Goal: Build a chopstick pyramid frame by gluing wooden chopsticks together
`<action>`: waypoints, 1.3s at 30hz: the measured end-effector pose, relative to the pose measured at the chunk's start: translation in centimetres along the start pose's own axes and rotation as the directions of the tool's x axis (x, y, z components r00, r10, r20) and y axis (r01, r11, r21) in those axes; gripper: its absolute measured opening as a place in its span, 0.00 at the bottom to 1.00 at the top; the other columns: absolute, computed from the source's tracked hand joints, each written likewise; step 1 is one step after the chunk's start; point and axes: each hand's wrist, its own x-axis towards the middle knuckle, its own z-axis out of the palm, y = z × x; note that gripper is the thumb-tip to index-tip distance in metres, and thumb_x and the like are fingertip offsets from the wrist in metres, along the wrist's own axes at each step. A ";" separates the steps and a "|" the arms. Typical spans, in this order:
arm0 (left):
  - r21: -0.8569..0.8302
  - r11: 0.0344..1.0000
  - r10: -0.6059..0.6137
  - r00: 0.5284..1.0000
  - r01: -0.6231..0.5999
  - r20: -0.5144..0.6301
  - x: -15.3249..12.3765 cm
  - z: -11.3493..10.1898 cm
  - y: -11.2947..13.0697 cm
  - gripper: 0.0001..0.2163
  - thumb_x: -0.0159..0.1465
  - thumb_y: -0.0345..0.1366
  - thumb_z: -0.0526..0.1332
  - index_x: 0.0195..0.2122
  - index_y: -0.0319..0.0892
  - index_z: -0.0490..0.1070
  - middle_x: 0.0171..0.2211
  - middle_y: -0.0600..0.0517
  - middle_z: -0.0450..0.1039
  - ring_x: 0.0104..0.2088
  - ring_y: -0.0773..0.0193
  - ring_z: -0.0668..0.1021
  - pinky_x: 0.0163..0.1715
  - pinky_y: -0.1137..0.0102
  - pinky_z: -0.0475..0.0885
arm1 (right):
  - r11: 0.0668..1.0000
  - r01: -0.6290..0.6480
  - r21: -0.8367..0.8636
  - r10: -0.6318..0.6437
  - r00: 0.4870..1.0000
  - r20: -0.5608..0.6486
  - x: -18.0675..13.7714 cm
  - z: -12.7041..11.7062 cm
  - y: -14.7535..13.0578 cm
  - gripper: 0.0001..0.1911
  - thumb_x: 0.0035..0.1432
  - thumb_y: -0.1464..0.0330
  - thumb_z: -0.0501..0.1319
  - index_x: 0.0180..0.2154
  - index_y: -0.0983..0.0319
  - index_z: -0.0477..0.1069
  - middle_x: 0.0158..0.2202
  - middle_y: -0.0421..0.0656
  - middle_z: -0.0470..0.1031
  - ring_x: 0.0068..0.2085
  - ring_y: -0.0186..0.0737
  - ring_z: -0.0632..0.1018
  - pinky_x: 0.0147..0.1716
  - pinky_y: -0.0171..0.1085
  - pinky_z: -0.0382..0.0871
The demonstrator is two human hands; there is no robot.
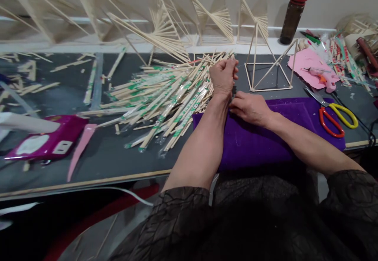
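Observation:
My left hand [223, 76] is closed in a pinch at the right end of a pile of wooden chopsticks [165, 103], many in clear and green wrappers. What it holds, if anything, is too small to make out. Just below and to the right, my right hand [251, 108] has its fingers curled together over a purple cloth [256, 143]. Its fingertips are partly hidden, and nothing nameable shows in them. Beyond my right hand stands an open frame [271, 64] made of thin wooden sticks.
Several twisted stick structures [217, 17] line the wall ledge. A bottle with a red lid [292, 15] stands at the back right. Scissors [330, 111] lie on the cloth's right end, near a pink sheet [310, 68]. A magenta packet [50, 139] lies on the left.

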 end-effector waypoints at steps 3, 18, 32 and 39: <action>-0.006 1.000 0.002 1.000 -0.002 0.002 0.0 0.1 0.0 0.12 0.67 0.47 0.64 0.30 0.46 0.74 0.22 0.56 0.74 0.22 0.71 0.74 0.17 0.76 0.60 | 0.993 0.030 -0.115 -0.026 0.999 0.040 0.0 0.6 -1.2 0.17 0.72 0.68 0.52 0.48 0.61 0.79 0.49 0.51 0.79 0.44 0.45 0.77 0.34 0.39 0.62; -0.032 0.999 0.006 1.000 -0.006 0.017 -0.9 0.7 0.8 0.12 0.65 0.44 0.66 0.28 0.43 0.73 0.21 0.56 0.73 0.19 0.73 0.72 0.16 0.78 0.59 | 0.896 -0.170 0.410 0.160 0.985 0.059 -1.4 -4.7 3.9 0.04 0.60 0.73 0.58 0.33 0.63 0.72 0.30 0.41 0.76 0.32 0.35 0.73 0.34 0.35 0.63; -0.053 0.998 -0.012 0.995 0.017 0.102 -0.9 1.6 0.7 0.10 0.66 0.38 0.65 0.27 0.42 0.73 0.21 0.56 0.72 0.18 0.74 0.70 0.16 0.78 0.59 | 0.950 -0.043 0.308 -0.019 0.981 0.196 -4.8 -3.2 4.6 0.09 0.58 0.76 0.63 0.39 0.63 0.81 0.37 0.43 0.81 0.37 0.36 0.78 0.39 0.35 0.66; -0.039 0.999 -0.008 0.991 0.013 0.133 -1.0 1.7 0.3 0.09 0.65 0.36 0.63 0.28 0.41 0.74 0.20 0.57 0.72 0.18 0.74 0.70 0.18 0.78 0.62 | 0.992 0.107 0.063 -0.117 0.978 0.176 -5.4 -3.6 3.6 0.15 0.64 0.74 0.59 0.47 0.59 0.82 0.41 0.44 0.81 0.37 0.36 0.76 0.34 0.34 0.60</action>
